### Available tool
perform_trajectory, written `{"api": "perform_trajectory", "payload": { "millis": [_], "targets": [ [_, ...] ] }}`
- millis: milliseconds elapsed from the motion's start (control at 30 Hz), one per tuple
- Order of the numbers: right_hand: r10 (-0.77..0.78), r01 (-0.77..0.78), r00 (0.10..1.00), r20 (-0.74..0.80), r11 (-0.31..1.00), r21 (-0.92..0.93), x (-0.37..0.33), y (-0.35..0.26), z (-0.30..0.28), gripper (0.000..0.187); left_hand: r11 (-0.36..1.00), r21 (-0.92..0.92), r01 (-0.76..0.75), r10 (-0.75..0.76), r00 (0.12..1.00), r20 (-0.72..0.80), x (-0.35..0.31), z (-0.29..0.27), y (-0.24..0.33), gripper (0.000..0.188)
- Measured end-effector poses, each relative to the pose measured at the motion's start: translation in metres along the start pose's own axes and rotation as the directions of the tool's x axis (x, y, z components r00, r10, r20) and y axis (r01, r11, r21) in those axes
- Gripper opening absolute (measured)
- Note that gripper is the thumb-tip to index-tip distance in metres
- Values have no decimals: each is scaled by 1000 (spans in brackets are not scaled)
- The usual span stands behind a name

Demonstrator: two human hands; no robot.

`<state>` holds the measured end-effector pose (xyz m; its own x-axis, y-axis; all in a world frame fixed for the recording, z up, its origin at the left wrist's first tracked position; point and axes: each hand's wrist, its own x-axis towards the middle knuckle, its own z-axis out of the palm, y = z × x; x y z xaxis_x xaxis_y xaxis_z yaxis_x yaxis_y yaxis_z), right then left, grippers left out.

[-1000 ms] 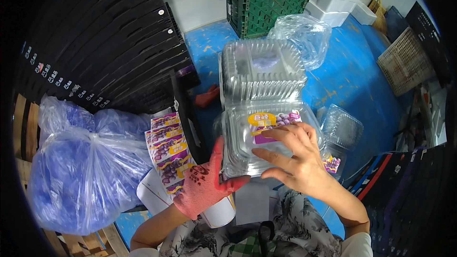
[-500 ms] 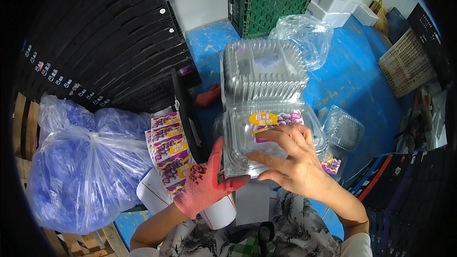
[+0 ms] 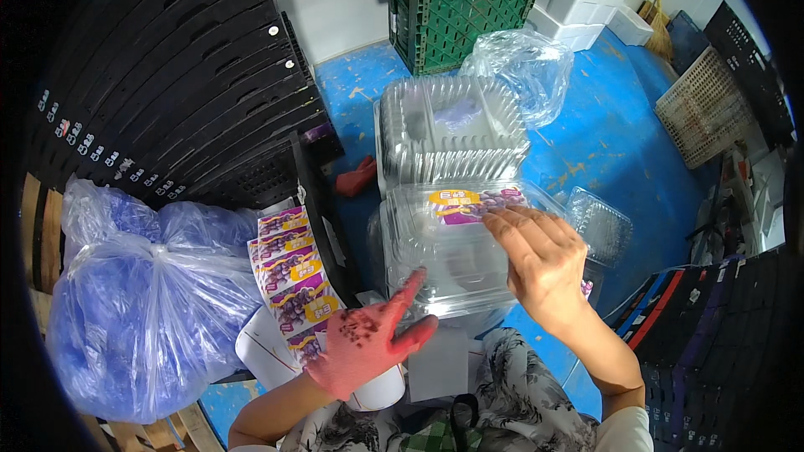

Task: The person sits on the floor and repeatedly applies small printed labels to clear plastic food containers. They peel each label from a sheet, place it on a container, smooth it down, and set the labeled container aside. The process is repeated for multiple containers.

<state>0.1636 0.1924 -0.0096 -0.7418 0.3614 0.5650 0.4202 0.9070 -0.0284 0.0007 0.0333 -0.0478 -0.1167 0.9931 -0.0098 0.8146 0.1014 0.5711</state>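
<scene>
A clear plastic clamshell box (image 3: pixel 452 272) lies in front of me, with a purple and yellow grape label (image 3: pixel 465 206) on its lid. My right hand (image 3: pixel 544 259), bare, rests its fingertips on the label's lower right part; the fingers are stretched side by side and the thumb is mostly hidden. My left hand (image 3: pixel 368 339) wears a red glove with dark specks on its back. Its index finger touches the box's near left part, and its thumb stands apart. Beside that hand hangs a strip of grape labels (image 3: pixel 293 276) from a white roll (image 3: pixel 377 389), partly covered by the glove.
A stack of clear clamshells (image 3: pixel 452 130) stands behind the box. A blue-tinted plastic bag (image 3: pixel 134 301) bulges at left below black crates (image 3: pixel 184 75). Green crates (image 3: pixel 469 8) and white foam boxes (image 3: pixel 569 0) stand at the back. A red glove (image 3: pixel 356 176) lies on the blue floor.
My right hand has moved right and slightly up, its fingers now closer together along the label. My left hand has shifted its index finger onto the box. The view has shifted a little.
</scene>
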Motion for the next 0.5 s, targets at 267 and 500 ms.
{"api": "perform_trajectory", "payload": {
  "millis": [267,500],
  "targets": [
    [29,-34,988,-154,999,-28,22,18,-18,37,945,320,-72,104,991,-86,-3,34,-16,69],
    [85,-258,660,-746,959,-119,-3,85,-111,15,932,363,-14,27,999,-29,-4,19,-9,66]
  ]
}}
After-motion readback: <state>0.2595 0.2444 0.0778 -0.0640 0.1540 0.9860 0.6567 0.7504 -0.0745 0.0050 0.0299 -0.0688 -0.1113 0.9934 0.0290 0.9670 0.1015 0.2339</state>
